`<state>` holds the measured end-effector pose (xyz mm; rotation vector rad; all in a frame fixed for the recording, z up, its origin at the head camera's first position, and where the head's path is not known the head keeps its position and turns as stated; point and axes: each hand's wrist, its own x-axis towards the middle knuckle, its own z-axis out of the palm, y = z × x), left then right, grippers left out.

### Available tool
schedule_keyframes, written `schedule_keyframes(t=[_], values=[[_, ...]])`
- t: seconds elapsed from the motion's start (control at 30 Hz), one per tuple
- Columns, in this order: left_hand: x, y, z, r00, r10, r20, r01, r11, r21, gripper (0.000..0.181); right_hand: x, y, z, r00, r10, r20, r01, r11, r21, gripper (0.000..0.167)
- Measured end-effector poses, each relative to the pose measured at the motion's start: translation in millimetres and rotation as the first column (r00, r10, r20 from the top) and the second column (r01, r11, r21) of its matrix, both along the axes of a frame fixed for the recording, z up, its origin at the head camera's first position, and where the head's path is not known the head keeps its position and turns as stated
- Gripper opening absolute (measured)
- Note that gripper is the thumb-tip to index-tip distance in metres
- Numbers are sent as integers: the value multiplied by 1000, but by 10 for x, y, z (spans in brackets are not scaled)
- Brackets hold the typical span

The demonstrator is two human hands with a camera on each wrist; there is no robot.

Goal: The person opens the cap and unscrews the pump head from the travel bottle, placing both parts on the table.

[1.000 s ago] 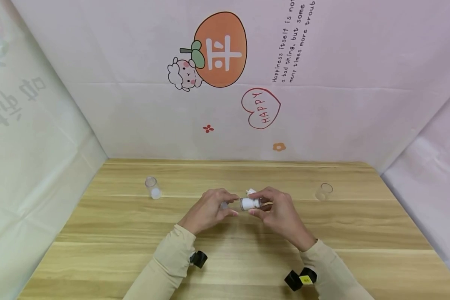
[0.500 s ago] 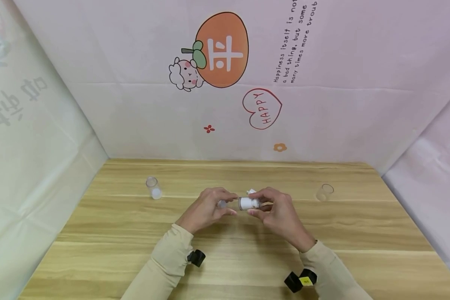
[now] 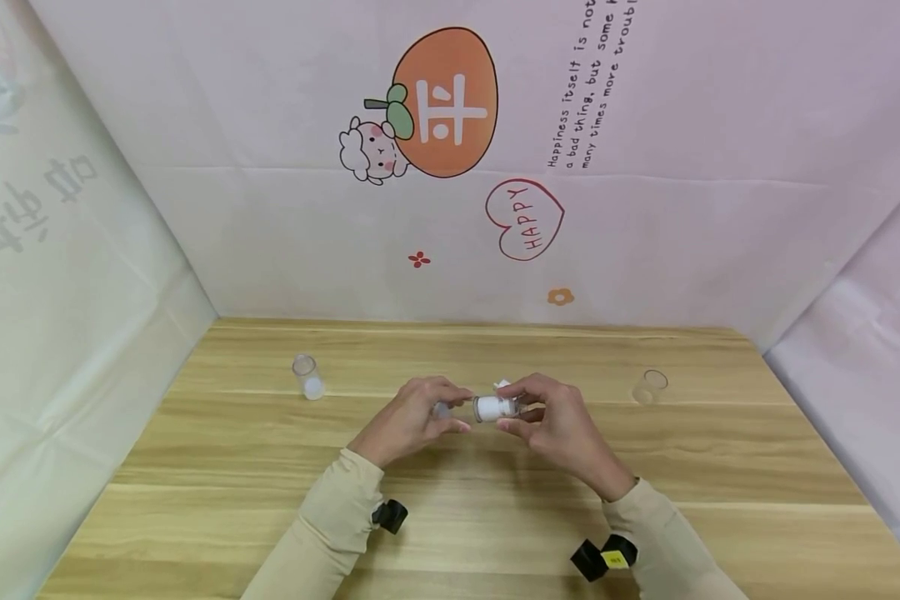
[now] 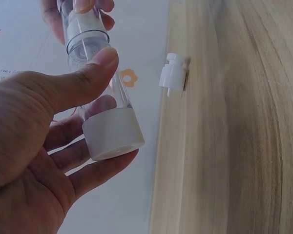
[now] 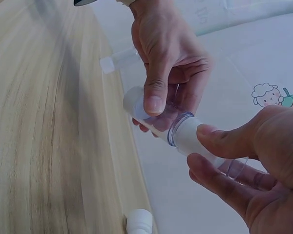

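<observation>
Above the middle of the table, my left hand grips a clear plastic bottle with a thick white base, thumb on one side and fingers on the other. My right hand pinches a clear sleeve with a white insert between thumb and fingers. The two parts meet end to end in one line at a dark-edged rim, lying roughly level in the head view. Whether they are fastened cannot be told. Behind the right fingertips, a small white pump head rests on the table, mostly hidden in the head view.
At the back left of the wooden table stands another clear bottle with a white bottom. A clear cap stands at the back right. A printed cloth wall rises behind the table edge.
Both hands keep their grip. The left hand and the bottle have shifted slightly left; the sleeve in the right hand also sits a little farther left.
</observation>
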<state>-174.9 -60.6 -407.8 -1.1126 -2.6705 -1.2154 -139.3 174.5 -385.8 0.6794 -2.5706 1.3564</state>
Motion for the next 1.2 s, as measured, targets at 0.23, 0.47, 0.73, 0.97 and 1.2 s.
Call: schedule_keyframes(t=[0.23,0.47,0.73,0.97,1.2], values=[[2,-12,-22,999,37,11,-37,999,-27,36,-3,27,2,1000,-10,13,10,1000,-18,33],[17,-26,-53,996,85,28,-84,996,-39,34,-54,120,-20,999,-32,-19,31,999,-4,35],[6,-31,-113,994,106,41,-106,994,-14,33,-93,268,-6,995,-87,-53,88,996,2,36],[24,-37,-109,991,118,66,-120,993,19,33,-143,392,-18,989,-139,-42,140,990,34,33],[24,-40,-109,990,124,71,-126,992,18,33,-210,513,-76,983,-183,-7,184,982,54,31]])
